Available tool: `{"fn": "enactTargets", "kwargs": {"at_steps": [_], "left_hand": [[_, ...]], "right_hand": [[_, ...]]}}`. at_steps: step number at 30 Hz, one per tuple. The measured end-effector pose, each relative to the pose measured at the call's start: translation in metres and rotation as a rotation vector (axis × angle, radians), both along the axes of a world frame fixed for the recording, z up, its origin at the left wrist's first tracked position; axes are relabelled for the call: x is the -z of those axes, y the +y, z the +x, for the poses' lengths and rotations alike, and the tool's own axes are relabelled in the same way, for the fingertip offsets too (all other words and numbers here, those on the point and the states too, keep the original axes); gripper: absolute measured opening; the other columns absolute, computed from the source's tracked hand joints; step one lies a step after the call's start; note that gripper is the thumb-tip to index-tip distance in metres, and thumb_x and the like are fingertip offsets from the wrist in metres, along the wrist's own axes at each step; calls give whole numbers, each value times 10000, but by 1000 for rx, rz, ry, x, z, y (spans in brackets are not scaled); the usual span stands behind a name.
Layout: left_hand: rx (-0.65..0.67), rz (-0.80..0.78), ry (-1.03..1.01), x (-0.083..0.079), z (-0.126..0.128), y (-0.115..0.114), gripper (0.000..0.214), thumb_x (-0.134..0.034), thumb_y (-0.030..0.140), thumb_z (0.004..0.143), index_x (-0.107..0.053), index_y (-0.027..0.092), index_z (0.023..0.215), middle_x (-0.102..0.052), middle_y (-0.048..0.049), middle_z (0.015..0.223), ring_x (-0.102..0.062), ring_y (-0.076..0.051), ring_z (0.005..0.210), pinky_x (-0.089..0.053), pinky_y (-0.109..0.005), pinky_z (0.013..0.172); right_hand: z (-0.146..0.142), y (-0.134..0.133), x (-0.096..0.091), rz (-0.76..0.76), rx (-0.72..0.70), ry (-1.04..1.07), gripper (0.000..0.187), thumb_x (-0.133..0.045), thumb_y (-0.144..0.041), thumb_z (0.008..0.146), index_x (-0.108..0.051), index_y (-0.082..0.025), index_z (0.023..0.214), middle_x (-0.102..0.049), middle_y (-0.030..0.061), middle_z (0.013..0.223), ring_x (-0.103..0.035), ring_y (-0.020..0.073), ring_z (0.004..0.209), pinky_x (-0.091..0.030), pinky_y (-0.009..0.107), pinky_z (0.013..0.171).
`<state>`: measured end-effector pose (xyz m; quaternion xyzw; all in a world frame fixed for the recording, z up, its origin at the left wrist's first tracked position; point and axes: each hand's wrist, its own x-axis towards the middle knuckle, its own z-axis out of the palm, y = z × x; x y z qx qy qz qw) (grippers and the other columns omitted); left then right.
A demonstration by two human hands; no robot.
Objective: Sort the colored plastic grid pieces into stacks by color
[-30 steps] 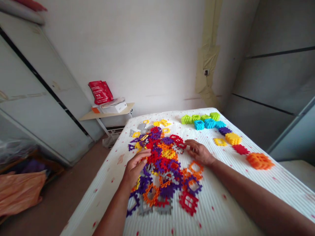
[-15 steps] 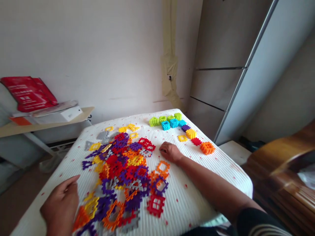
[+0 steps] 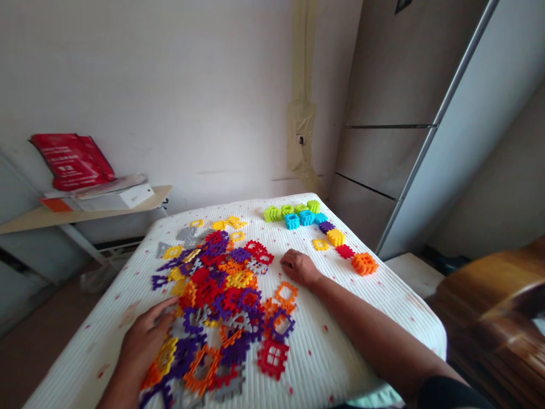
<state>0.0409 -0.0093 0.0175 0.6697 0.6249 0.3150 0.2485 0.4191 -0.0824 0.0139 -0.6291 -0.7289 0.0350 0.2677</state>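
My left hand reaches over the left edge of a heap of plastic interlocking building pieces, its fingers stretched out and apart. Nothing shows in its grasp, though its fingertips partly cover yellow and orange pieces. The heap mixes purple, red, orange, yellow and grey flat pieces with toothed edges, some with window openings. To the right of the heap my right hand rests on the white cloth, fingers curled in, with nothing visible in them. Near it lie an orange frame piece and red window pieces.
Along the table's far right stand stacks sorted by colour: green, blue, purple, yellow, red and orange. A single yellow frame lies beside them. A refrigerator stands behind on the right.
My left hand has moved right and forward from beside the heap to over its left edge. My right hand stays on the cloth. The view has turned slightly left.
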Motion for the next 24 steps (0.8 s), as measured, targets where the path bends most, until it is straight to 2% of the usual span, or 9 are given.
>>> {"fn": "enactTargets", "kwargs": {"at_steps": [4, 10, 13, 15, 17, 20, 22, 24], "left_hand": [[7, 4, -74, -1, 1, -4, 351, -506, 356, 650, -690, 217, 916, -703, -42, 982, -630, -234, 948, -459, -347, 909], [36, -17, -150, -4, 3, -11, 363, -518, 386, 680, -685, 167, 918, -703, -74, 967, -628, -217, 941, -464, -316, 881], [-49, 42, -104, -13, 5, -13, 351, -486, 352, 722, -671, 159, 949, -697, -75, 981, -631, -214, 936, -472, -305, 850], [-80, 107, -59, -25, 11, -11, 351, -482, 364, 744, -667, 161, 964, -694, -71, 990, -626, -215, 937, -467, -306, 854], [-27, 170, -8, -42, 25, -7, 335, -490, 367, 764, -667, 169, 968, -691, -59, 993, -616, -209, 946, -452, -307, 879], [154, 206, 96, -68, 57, 3, 285, -506, 326, 797, -661, 165, 974, -673, -55, 1011, -594, -203, 977, -433, -316, 914], [260, 138, 221, -78, 82, 10, 291, -515, 341, 833, -629, 153, 1025, -637, -65, 1061, -574, -208, 998, -438, -354, 916], [291, 94, 258, -81, 103, 18, 331, -531, 361, 843, -575, 147, 1092, -587, -71, 1118, -566, -217, 993, -473, -400, 861]], "right_hand": [[1, -1, 1, 18, -25, 38, 183, -472, -135, 791, -651, -162, 819, -619, 57, 859, -578, 130, 805, -435, 221, 724], [3, -1, 2, 10, -65, 65, 207, -448, -165, 805, -653, -170, 824, -622, 58, 872, -576, 134, 793, -439, 230, 721], [2, -1, 2, 13, -61, 59, 213, -441, -168, 810, -655, -167, 819, -621, 61, 862, -576, 138, 793, -438, 233, 723], [2, -1, 2, 11, -55, 57, 218, -437, -170, 814, -655, -169, 816, -620, 59, 860, -576, 138, 795, -437, 233, 727], [1, 0, 2, 9, -49, 58, 218, -437, -170, 814, -655, -170, 814, -619, 57, 859, -576, 137, 797, -437, 232, 727], [1, 0, 1, 8, -50, 67, 215, -438, -165, 812, -653, -166, 810, -618, 56, 850, -575, 135, 791, -435, 225, 718], [1, -1, 0, 6, -52, 79, 211, -441, -162, 810, -652, -166, 805, -616, 56, 851, -574, 133, 782, -433, 221, 710], [2, -1, 0, 1, -52, 97, 205, -447, -159, 805, -652, -166, 801, -615, 55, 854, -574, 130, 775, -433, 220, 706]]}}
